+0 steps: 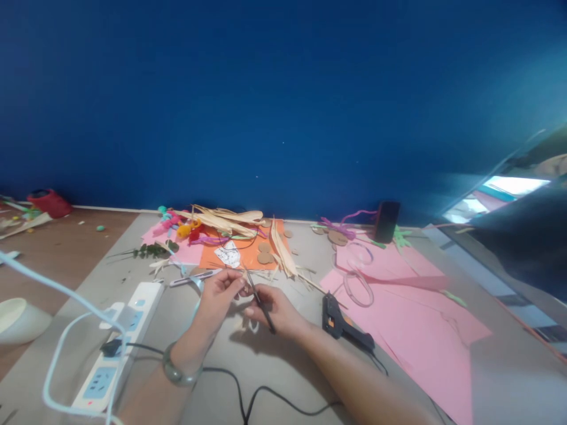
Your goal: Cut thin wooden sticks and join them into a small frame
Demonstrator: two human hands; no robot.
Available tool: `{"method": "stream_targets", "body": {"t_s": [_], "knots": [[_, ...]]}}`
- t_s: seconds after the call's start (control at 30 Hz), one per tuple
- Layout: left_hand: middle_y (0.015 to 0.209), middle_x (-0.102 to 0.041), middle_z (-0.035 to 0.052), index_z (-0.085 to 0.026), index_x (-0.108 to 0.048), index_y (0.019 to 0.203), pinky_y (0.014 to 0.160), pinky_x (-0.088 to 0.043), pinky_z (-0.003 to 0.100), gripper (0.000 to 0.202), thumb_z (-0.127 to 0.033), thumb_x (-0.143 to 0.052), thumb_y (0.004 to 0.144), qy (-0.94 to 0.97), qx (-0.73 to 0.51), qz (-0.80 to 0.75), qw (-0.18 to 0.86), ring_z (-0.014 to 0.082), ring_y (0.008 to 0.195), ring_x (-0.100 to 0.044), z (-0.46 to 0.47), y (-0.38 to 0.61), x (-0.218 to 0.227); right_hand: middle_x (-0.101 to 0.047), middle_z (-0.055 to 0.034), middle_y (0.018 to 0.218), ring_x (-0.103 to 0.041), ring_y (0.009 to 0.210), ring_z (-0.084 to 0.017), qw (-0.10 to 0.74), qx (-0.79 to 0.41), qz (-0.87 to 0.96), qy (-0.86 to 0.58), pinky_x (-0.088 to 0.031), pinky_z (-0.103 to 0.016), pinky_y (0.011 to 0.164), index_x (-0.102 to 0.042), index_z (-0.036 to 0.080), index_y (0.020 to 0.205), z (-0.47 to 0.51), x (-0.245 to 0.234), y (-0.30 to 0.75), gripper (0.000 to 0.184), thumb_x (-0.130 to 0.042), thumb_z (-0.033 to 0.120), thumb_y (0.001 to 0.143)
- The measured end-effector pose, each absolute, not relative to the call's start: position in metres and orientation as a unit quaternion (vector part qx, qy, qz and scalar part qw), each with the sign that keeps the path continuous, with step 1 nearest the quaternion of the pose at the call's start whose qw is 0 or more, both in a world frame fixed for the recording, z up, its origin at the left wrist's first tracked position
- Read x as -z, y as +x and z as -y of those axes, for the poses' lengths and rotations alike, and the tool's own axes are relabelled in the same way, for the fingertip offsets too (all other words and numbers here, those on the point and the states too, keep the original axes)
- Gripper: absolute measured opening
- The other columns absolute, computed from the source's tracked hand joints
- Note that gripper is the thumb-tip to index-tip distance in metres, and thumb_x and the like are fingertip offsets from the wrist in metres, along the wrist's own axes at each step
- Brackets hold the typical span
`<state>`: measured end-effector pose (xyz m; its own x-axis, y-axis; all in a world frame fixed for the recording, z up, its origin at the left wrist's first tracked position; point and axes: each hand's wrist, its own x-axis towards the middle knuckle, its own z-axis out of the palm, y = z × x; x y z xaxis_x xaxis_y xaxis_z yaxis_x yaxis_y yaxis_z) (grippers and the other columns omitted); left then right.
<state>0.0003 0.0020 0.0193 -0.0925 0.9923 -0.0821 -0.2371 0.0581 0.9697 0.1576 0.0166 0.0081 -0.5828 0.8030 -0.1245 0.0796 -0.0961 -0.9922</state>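
Observation:
My right hand [279, 310] is closed around a dark slim tool [264, 310], perhaps tweezers or scissors, whose thin end points up and away. My left hand [224, 295] pinches close beside that tip, fingers bent together. Whatever small piece lies between its fingers is too blurred to name. Both hands hover over the grey table, nearly touching. Just beyond them are an orange sheet [212, 260], brown cardboard discs [265, 258], a white speckled scrap [227, 254] and dried husk strips [283, 248].
A black glue gun [343, 324] lies right of my hands by pink paper sheets [425, 330]. A white power strip [119, 348] with cables stands left, beside a utility knife [195, 278]. A phone [387, 222] leans near the blue wall [283, 106]. A white cup [24, 321] is far left.

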Motion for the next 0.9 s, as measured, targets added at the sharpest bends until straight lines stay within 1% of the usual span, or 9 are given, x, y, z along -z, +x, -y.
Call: {"method": "stream_targets", "body": {"t_s": [0.17, 0.27, 0.4, 0.53, 0.9], "knots": [[0.058, -0.065, 0.0011, -0.015, -0.062, 0.069, 0.057, -0.042, 0.022, 0.014, -0.027, -0.067, 0.072, 0.410, -0.557, -0.472, 0.547, 0.0114, 0.056, -0.056, -0.0019, 0.0005, -0.0200, -0.056, -0.0001, 0.066, -0.049, 0.056, -0.010, 0.289, -0.664, 0.591, -0.356, -0.042, -0.024, 0.055, -0.059, 0.010, 0.090, -0.0146, -0.0090, 0.1552, 0.046, -0.075, 0.044, 0.064], [0.057, -0.064, 0.0010, -0.015, -0.063, 0.067, 0.056, -0.042, 0.022, 0.015, -0.028, -0.067, 0.071, 0.413, -0.553, -0.481, 0.540, 0.0113, 0.055, -0.055, -0.0020, 0.0010, -0.0210, -0.054, 0.0011, 0.065, -0.047, 0.055, -0.009, 0.302, -0.666, 0.583, -0.354, -0.040, -0.023, 0.054, -0.061, 0.010, 0.085, -0.0144, -0.0096, 0.1541, 0.044, -0.077, 0.044, 0.062], [0.056, -0.063, 0.0012, -0.015, -0.063, 0.065, 0.057, -0.042, 0.023, 0.016, -0.030, -0.068, 0.070, 0.411, -0.547, -0.494, 0.536, 0.0117, 0.055, -0.054, -0.0013, 0.0017, -0.0240, -0.053, 0.0019, 0.063, -0.044, 0.053, -0.008, 0.304, -0.670, 0.574, -0.359, -0.037, -0.022, 0.052, -0.062, 0.010, 0.083, -0.0147, -0.0080, 0.1534, 0.046, -0.079, 0.044, 0.058], [0.055, -0.063, 0.0010, -0.015, -0.064, 0.064, 0.057, -0.043, 0.024, 0.018, -0.031, -0.070, 0.068, 0.404, -0.547, -0.502, 0.534, 0.0120, 0.054, -0.053, -0.0007, 0.0021, -0.0257, -0.053, 0.0022, 0.062, -0.043, 0.053, -0.008, 0.305, -0.671, 0.568, -0.366, -0.037, -0.022, 0.052, -0.063, 0.011, 0.083, -0.0146, -0.0050, 0.1528, 0.048, -0.079, 0.047, 0.055], [0.054, -0.062, -0.0004, -0.015, -0.063, 0.063, 0.058, -0.042, 0.023, 0.018, -0.030, -0.068, 0.072, 0.406, -0.553, -0.503, 0.526, 0.0114, 0.054, -0.054, -0.0011, 0.0030, -0.0217, -0.052, 0.0037, 0.057, -0.043, 0.050, -0.007, 0.311, -0.668, 0.558, -0.382, -0.038, -0.021, 0.051, -0.063, 0.010, 0.082, -0.0128, -0.0037, 0.1499, 0.045, -0.078, 0.044, 0.058]]}}
